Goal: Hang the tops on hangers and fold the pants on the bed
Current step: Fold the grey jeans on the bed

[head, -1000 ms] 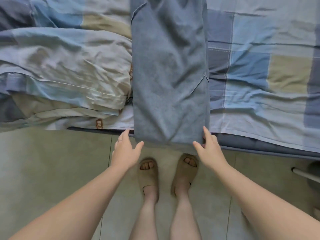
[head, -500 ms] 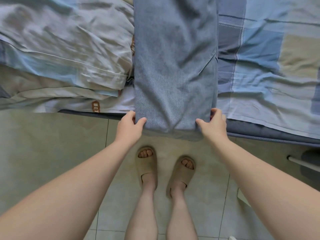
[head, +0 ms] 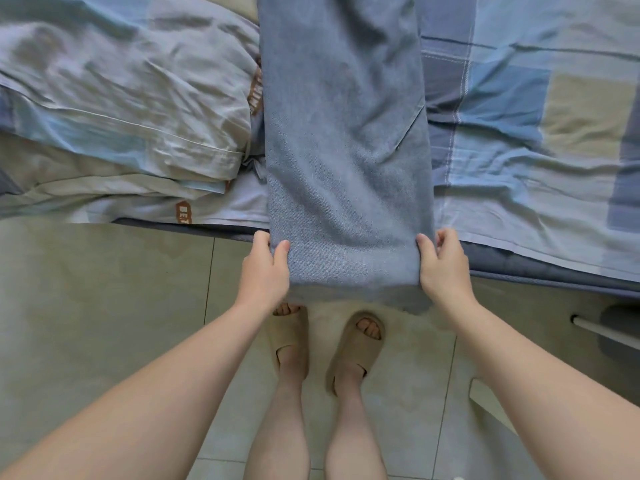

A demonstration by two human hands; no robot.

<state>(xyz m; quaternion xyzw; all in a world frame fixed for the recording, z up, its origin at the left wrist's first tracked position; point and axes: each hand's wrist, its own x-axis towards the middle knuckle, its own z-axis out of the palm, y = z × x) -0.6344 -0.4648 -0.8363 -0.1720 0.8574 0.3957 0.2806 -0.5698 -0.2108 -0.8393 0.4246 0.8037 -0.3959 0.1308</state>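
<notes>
Pinching the near end of the pants [head: 346, 150], the left hand [head: 265, 271] has its thumb on top of the lower left corner. Its fingers are tucked under the cloth, out of sight. The right hand [head: 443, 268] grips the lower right corner in the same way, thumb on top and fingers curled round the edge. Both hands are closed on the fabric, and the cloth is stretched flat between them.

The pants run as one long blue-grey strip up the centre of the frame and lie on the bed [head: 519, 140]. Their near end hangs past the bed's edge, and the hem there is blurred. Their far end is cut off by the top edge, so I cannot tell whether it is the waist or the cuffs.

A rumpled quilt [head: 121, 98] fills the upper left and touches the pants' left side. Below it a white cloth [head: 239, 206] with brown letters shows. The quilt and pants cover most of it, and the word cannot be read.

On the tiled floor [head: 104, 306], at lower centre, stand two feet in beige slippers [head: 356, 351]. The left one's toe is partly hidden by the hem and wrist. At the right edge a white bar [head: 602, 332] crosses a grey shape that is cut off and hard to make out.
</notes>
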